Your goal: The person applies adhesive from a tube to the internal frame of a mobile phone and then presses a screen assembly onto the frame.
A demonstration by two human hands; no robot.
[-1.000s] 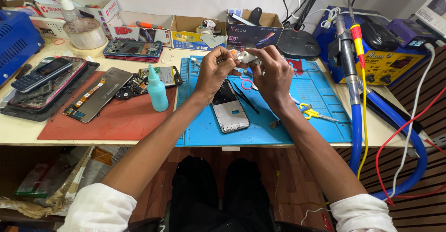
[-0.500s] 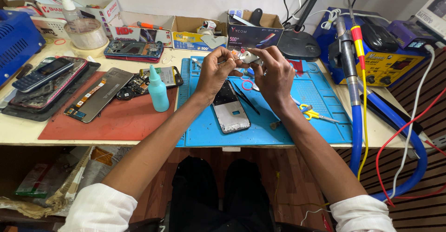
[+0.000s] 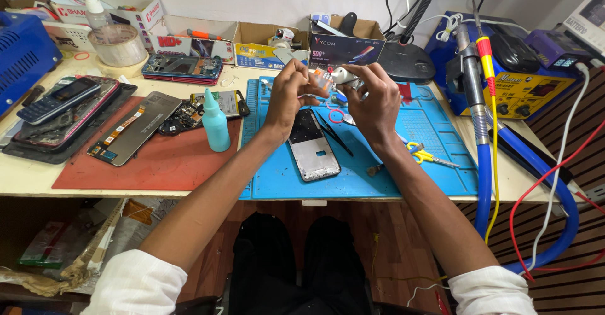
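Blue silicone covers the middle of the desk (image 3: 38, 179): a work mat (image 3: 435, 163) under both hands. Since half a second ago almost nothing has moved; the hands hold the same raised pose above the mat's far edge, so the fiddly step at the fingertips appears to be continuing, not finished. The left hand (image 3: 287, 97) is curled, fingers pinched on a small tube (image 3: 322, 81) with an orange band. The right hand (image 3: 372, 97) is closed too, fingertips gripping the tube's pale end; whether that is a cap or a nozzle cannot be told. The tube sits between the two hands, off the mat.

Below them a phone frame (image 3: 313, 145) lies flat on the mat, untouched, with black tweezers (image 3: 334, 135) just beside it and yellow-handled scissors (image 3: 428, 157) to the right.

Along the wall stand open cardboard boxes: a dark one with a coloured streak (image 3: 343, 44) behind the hands, a brown one with a yellow-and-blue front (image 3: 261, 50) left of it, then a white one with red lettering (image 3: 189, 37). A red mat (image 3: 151, 163) lies at the left, carrying a teal dropper bottle (image 3: 215, 122) and a flat phone panel (image 3: 135, 129). A tape roll (image 3: 118, 45) stands near the back. At the right sits a blue station with a yellow front panel (image 3: 529, 91).
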